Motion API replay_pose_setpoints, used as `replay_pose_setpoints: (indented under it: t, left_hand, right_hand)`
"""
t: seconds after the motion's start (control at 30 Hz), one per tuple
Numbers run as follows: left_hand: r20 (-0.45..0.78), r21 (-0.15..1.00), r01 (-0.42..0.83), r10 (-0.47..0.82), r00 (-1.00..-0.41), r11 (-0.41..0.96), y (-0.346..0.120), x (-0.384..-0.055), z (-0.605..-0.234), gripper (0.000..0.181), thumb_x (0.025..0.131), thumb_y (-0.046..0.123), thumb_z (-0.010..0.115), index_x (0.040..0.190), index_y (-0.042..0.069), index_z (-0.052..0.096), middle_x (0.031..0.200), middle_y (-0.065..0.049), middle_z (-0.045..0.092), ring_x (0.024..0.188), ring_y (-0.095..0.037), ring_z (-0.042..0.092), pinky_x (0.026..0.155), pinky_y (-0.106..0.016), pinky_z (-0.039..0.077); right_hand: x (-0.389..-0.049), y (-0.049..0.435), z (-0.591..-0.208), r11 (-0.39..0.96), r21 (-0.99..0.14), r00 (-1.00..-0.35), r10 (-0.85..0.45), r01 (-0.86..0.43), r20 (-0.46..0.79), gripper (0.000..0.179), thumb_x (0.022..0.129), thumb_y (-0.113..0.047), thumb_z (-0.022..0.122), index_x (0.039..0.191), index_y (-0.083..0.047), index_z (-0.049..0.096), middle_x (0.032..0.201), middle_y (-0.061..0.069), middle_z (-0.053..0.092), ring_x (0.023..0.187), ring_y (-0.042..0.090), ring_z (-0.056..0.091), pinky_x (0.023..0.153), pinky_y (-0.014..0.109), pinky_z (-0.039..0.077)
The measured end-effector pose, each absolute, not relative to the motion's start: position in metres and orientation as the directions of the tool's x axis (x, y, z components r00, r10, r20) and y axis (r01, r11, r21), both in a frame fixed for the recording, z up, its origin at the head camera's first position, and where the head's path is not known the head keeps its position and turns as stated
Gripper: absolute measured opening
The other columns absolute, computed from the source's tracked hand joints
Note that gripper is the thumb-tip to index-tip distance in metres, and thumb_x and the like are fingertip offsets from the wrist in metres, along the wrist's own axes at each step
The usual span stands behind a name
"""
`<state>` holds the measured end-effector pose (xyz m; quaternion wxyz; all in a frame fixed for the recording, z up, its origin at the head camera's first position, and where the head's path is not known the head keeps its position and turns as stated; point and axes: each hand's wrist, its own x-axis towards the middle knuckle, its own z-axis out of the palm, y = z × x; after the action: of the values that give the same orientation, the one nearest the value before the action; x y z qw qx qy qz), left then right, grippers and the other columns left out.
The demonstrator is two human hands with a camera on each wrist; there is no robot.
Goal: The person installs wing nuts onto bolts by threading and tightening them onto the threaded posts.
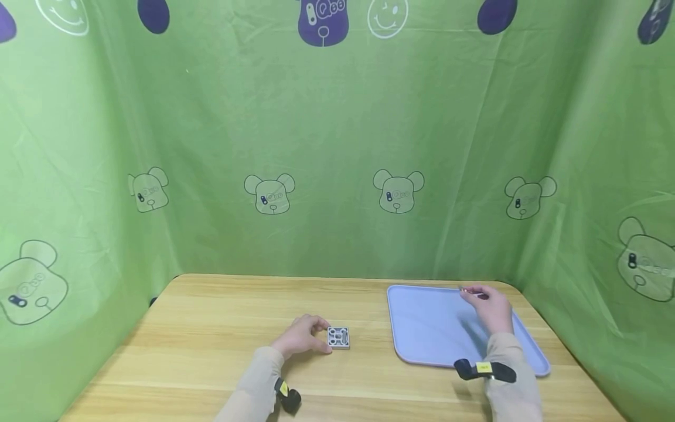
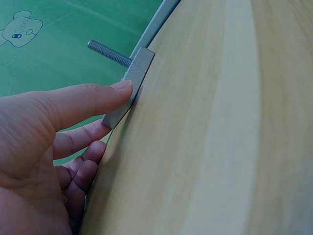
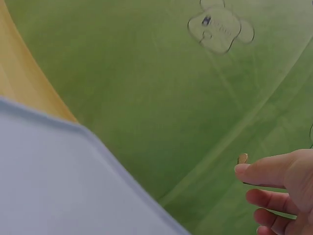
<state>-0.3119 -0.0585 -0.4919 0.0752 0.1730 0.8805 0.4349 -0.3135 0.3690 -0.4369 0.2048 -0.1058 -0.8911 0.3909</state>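
Observation:
My left hand (image 1: 302, 338) grips a square grey metal block (image 1: 338, 338) by its left side, thumb on the near edge and fingers behind. Recesses and round holes mark the block's top, and in the left wrist view a threaded stud (image 2: 108, 52) stands upright from it. Over the far right part of a light blue tray (image 1: 427, 328), my right hand (image 1: 493, 308) is raised. Between its thumb and forefinger it pinches a small tan piece (image 3: 242, 158); most of that piece is hidden by the fingers, and I cannot tell its kind.
The tray lies at the right of a wooden table (image 1: 221, 316). A green printed curtain (image 1: 337, 117) rises behind the table and on both sides. Each sleeve carries a strapped-on black camera, one on the left wrist (image 1: 289, 398) and one on the right (image 1: 485, 370).

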Motion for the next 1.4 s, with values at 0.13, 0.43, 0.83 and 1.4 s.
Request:
replay_pose_setpoints:
  t: [0.13, 0.43, 0.83, 1.4]
  left_hand:
    - [0.013, 0.795, 0.233, 0.368, -0.93, 0.56, -0.059, -0.312, -0.492, 0.05, 0.066, 0.019, 0.085, 0.111, 0.012, 0.066, 0.113, -0.009, 0.06, 0.105, -0.025, 0.05, 0.094, -0.056, 0.041]
    - [0.008, 0.799, 0.229, 0.37, -0.929, 0.556, -0.058, -0.312, -0.492, 0.05, 0.066, 0.019, 0.085, 0.111, 0.012, 0.066, 0.113, -0.01, 0.059, 0.104, -0.025, 0.05, 0.094, -0.055, 0.041]
    - [0.004, 0.794, 0.229, 0.371, -0.928, 0.564, -0.059, -0.311, -0.489, 0.05, 0.066, 0.019, 0.085, 0.111, 0.012, 0.066, 0.113, -0.01, 0.06, 0.105, -0.025, 0.051, 0.094, -0.056, 0.041]
    - [-0.002, 0.791, 0.22, 0.361, -0.932, 0.572, -0.059, -0.313, -0.491, 0.049, 0.066, 0.02, 0.086, 0.111, 0.013, 0.067, 0.112, -0.008, 0.059, 0.105, -0.024, 0.05, 0.095, -0.054, 0.041]
  right_hand:
    - [-0.309, 0.359, -0.423, 0.681, -0.732, -0.892, 0.325, -0.011, 0.315, 0.035, 0.089, -0.028, 0.069, 0.113, -0.002, 0.069, 0.112, 0.021, 0.067, 0.092, 0.019, 0.056, 0.069, 0.024, 0.043]
    - [-0.307, 0.34, -0.405, 0.709, -0.696, -0.886, 0.247, -0.112, 0.394, 0.03, 0.088, -0.024, 0.07, 0.108, -0.001, 0.071, 0.112, 0.022, 0.068, 0.089, 0.01, 0.051, 0.07, 0.023, 0.042]
    - [-0.302, 0.291, -0.383, 0.682, -0.689, -0.903, 0.098, -0.245, 0.419, 0.026, 0.089, -0.021, 0.07, 0.106, -0.002, 0.07, 0.112, 0.021, 0.067, 0.102, 0.028, 0.057, 0.082, 0.031, 0.044]
    - [-0.306, 0.193, -0.38, 0.615, -0.699, -0.911, -0.079, -0.364, 0.404, 0.016, 0.084, -0.015, 0.074, 0.097, -0.007, 0.071, 0.102, 0.011, 0.069, 0.097, 0.025, 0.061, 0.078, 0.028, 0.05]
